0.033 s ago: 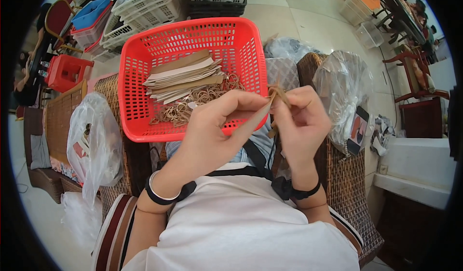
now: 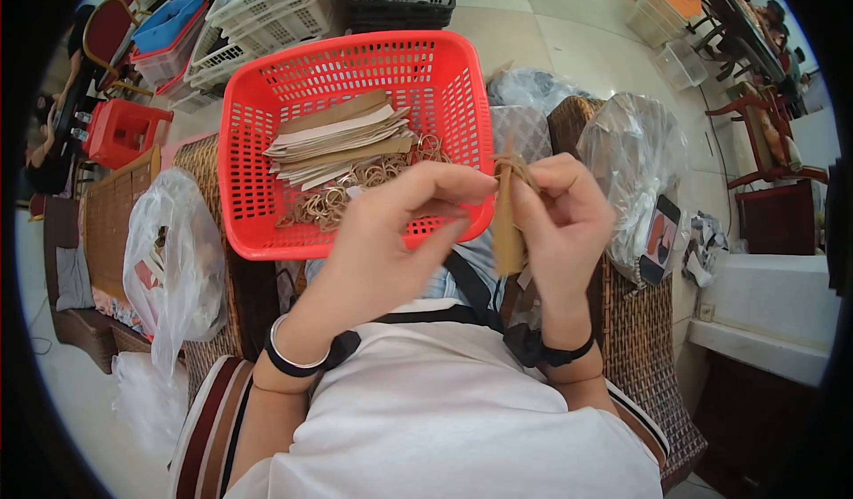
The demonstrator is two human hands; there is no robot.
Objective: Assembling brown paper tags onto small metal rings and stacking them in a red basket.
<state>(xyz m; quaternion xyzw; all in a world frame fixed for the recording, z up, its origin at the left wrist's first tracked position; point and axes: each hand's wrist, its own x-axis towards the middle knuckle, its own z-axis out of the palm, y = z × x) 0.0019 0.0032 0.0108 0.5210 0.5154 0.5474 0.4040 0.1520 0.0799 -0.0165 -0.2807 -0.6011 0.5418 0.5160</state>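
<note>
The tan strip now hangs in fuller view — pinched by the right hand, just off the right edge of the red basket. The left hand has loosened — thumb drawn back, index fingertip near the strip.

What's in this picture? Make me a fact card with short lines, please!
Right hand: pinching a brown strip
Left hand: near the strip's top, thumb and index finger apart
Red basket: holds stacked flat pieces and a pile of small rings
Person's right side: phone by a clear plastic bag
</note>
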